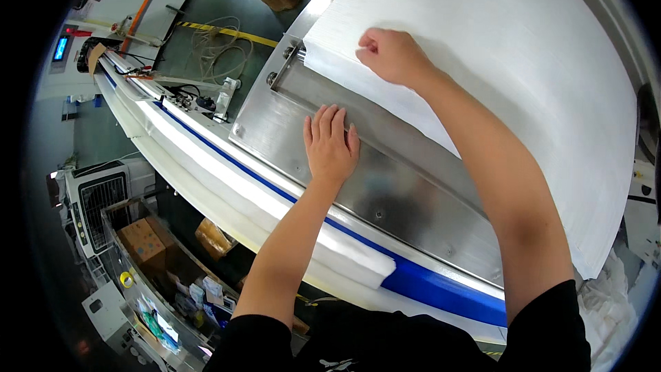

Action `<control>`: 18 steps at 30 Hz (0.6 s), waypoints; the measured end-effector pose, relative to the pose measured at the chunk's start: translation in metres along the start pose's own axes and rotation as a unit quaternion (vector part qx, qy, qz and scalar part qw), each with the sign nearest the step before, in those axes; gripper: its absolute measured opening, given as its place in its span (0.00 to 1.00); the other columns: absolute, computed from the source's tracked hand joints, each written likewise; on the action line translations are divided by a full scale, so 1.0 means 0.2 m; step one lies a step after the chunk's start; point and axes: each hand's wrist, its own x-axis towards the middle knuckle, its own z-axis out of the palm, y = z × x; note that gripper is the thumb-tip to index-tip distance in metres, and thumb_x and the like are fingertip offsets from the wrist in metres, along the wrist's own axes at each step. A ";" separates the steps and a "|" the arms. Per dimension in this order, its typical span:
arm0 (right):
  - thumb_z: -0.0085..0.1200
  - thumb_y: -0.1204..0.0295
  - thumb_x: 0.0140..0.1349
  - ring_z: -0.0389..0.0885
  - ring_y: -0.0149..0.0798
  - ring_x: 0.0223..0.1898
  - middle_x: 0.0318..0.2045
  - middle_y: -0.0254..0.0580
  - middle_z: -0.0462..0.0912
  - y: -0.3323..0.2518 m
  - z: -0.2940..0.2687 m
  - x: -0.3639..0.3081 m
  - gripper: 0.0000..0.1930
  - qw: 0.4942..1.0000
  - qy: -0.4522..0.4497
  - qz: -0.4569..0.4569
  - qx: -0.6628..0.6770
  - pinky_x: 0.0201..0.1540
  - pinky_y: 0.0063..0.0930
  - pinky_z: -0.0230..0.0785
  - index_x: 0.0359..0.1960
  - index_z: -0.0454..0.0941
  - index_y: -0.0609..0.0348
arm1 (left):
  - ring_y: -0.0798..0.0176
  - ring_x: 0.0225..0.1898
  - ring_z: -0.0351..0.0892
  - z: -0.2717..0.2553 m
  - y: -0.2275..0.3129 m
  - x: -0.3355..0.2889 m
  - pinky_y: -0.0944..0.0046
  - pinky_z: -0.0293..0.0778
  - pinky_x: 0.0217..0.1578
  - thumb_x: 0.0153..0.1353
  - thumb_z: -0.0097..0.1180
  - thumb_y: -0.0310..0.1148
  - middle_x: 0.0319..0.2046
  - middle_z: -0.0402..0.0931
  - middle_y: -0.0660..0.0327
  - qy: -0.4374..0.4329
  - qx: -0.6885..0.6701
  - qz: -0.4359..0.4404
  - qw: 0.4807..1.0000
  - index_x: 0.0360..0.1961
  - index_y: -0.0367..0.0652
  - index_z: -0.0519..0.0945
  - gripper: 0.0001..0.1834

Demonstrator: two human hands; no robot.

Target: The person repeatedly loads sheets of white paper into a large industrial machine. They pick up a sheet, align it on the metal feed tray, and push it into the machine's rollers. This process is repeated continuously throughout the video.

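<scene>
My left hand [332, 148] lies flat on a brushed steel plate [385, 193], fingers stretched forward to the lip of a long recess [330, 89] in the metal. Over a broad white sheet [496, 48] my right hand [396, 58] is curled into a loose fist. No object shows in its fingers, and whether the knuckles press on the sheet I cannot tell. The sheet spreads over the upper right, its near edge hanging above the recess.
A blue strip [441, 296] and rolled white material [351, 262] run along the machine's near side. Farther left are a rail carriage [200, 100], coiled hose [220, 48] and a small blue-lit screen [60, 48]. A cardboard box [144, 244] sits in a bin at lower left.
</scene>
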 end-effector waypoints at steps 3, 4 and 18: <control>0.51 0.65 0.49 0.78 0.44 0.31 0.26 0.41 0.81 0.00 0.07 0.15 0.08 0.999 -0.041 0.024 -0.004 0.36 0.35 0.70 0.27 0.77 0.53 | 0.51 0.57 0.61 0.00 -0.02 0.00 0.47 0.50 0.60 0.57 0.45 0.35 0.51 0.66 0.55 -0.010 -0.004 -0.003 1.000 0.49 0.41 0.69 0.19; 0.51 0.65 0.49 0.79 0.42 0.30 0.25 0.40 0.81 0.00 0.08 0.17 0.07 0.998 -0.052 0.038 -0.015 0.36 0.34 0.71 0.25 0.78 0.52 | 0.51 0.57 0.61 0.00 -0.02 0.00 0.47 0.49 0.60 0.57 0.45 0.35 0.51 0.66 0.54 -0.012 -0.004 -0.005 1.000 0.49 0.41 0.69 0.19; 0.51 0.63 0.50 0.78 0.38 0.28 0.24 0.34 0.81 0.00 0.09 0.19 0.09 0.994 -0.010 0.076 -0.077 0.33 0.31 0.71 0.27 0.79 0.52 | 0.51 0.57 0.61 0.00 -0.09 0.13 0.48 0.49 0.60 0.53 0.49 0.32 0.53 0.65 0.53 0.028 -0.061 -0.001 0.998 0.52 0.41 0.67 0.23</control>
